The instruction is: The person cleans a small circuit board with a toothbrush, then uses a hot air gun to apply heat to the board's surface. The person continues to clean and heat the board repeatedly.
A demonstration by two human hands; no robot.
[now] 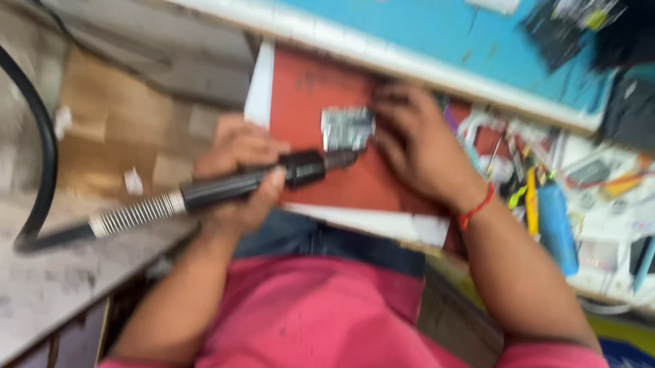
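Black hot-air wand clenched in left hand; right hand flat, fingers steadying small silvery board.

The person wears a pink shirt with short sleeves, and the pink sleeve ends show at the bottom of the picture, one on each side. Below the shirt's edge there is a strip of dark blue jeans, and both arms are bare from the sleeves down to the hands. A thin red string band goes around the wrist of the right hand, while the left hand has nothing on its wrist, and the picture is too blurry to show any rings or marks.
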